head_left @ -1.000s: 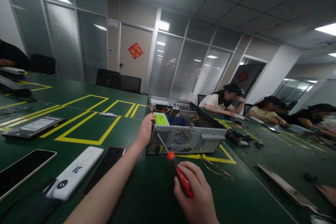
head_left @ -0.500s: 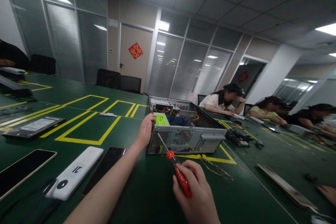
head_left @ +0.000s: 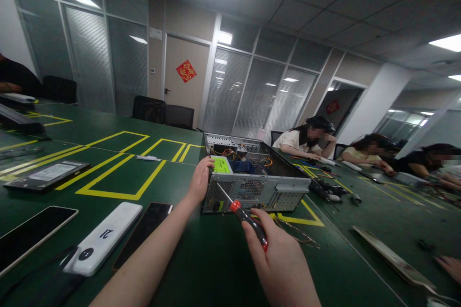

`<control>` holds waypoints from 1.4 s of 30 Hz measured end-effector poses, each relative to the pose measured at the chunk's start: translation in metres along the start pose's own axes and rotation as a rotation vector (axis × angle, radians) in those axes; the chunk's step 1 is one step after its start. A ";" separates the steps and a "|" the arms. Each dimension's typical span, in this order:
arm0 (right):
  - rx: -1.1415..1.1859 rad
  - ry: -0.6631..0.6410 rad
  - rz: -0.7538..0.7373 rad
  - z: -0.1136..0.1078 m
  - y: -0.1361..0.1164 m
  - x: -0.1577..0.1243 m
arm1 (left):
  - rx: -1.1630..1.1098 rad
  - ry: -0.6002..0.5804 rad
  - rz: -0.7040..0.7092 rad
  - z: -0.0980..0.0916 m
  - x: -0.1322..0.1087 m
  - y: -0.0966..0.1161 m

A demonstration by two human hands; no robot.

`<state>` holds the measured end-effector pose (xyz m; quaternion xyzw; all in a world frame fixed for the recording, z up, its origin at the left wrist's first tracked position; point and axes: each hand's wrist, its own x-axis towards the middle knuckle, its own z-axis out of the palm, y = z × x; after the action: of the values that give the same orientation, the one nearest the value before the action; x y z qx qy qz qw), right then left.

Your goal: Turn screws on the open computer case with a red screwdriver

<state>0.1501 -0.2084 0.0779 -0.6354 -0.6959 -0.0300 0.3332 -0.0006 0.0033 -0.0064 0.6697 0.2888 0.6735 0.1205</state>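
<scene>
An opened desktop computer case [head_left: 268,196] lies on the green table with its rear panel towards me. My left hand [head_left: 200,177] grips the left corner of the case, fingers bent over the edge by the power supply [head_left: 220,165] with its bright green label. In my right hand [head_left: 275,249] is a red-and-black screwdriver [head_left: 252,223], the palm and fingers round its handle. Its thin shaft points up and left, the tip at the upper left of the rear panel. Whether the tip sits in a screw is too small to tell. Wires show inside the case.
Left lie a hard drive [head_left: 48,174], a white device marked 21 [head_left: 108,237] and two phones, one white-edged [head_left: 38,235], one dark [head_left: 146,232]. Right are eyeglasses [head_left: 298,232], black cables [head_left: 326,189] and a long flat piece [head_left: 391,254]. Several people sit further right.
My right hand has turned and shifted slightly right and down. The screwdriver handle now shows its black side, and the tip stays at the same panel corner. My left hand has kept its place.
</scene>
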 end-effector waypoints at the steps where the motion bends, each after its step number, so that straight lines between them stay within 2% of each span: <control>1: 0.063 -0.058 0.075 -0.002 0.002 0.001 | 0.000 0.000 0.003 0.000 0.000 0.000; 4: 0.311 -0.216 0.273 0.000 0.010 -0.001 | 0.001 0.002 0.014 0.000 0.000 0.000; 6: 0.556 -0.353 0.384 0.007 0.015 -0.006 | 0.002 0.005 0.018 0.000 0.000 0.000; 8: 0.905 -0.567 0.512 0.016 0.019 -0.011 | 0.005 0.009 0.021 0.000 0.000 0.000; 11: 1.538 -0.744 0.794 0.029 0.023 -0.016 | 0.005 0.002 0.014 0.000 0.000 0.000; 14: 1.868 -0.908 1.033 0.037 0.023 -0.017 | 0.004 -0.014 0.002 0.000 -0.001 -0.001; 15: 1.912 -0.938 1.072 0.039 0.022 -0.016 | 0.004 -0.014 -0.001 0.000 -0.001 -0.002; 17: 1.975 -0.921 1.095 0.040 0.020 -0.015 | 0.000 -0.012 -0.006 0.000 -0.001 -0.002; 20: 2.041 -0.823 1.053 0.040 0.022 -0.014 | -0.007 -0.008 -0.005 0.000 -0.001 -0.002; 23: 2.035 -0.828 1.023 0.040 0.027 -0.014 | -0.009 -0.010 -0.004 0.000 -0.001 -0.001; 25: 2.017 -0.836 1.073 0.040 0.027 -0.015 | -0.007 -0.011 -0.006 0.000 0.000 0.000; 29: 1.937 -0.755 1.226 0.042 0.020 -0.014 | -0.005 -0.008 -0.004 0.000 -0.001 0.000; 35: 2.001 -0.850 1.126 0.049 0.018 -0.012 | -0.003 -0.006 0.003 0.000 -0.001 0.000; 38: 1.982 -0.776 1.132 0.051 0.018 -0.013 | -0.007 -0.008 -0.002 0.000 0.000 0.001; 42: 1.902 -0.660 1.289 0.053 0.013 -0.011 | -0.006 -0.002 -0.002 0.000 0.000 0.001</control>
<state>0.1391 -0.1911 0.0263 -0.3432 -0.0445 0.8345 0.4287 -0.0002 0.0023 -0.0061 0.6697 0.2875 0.6735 0.1236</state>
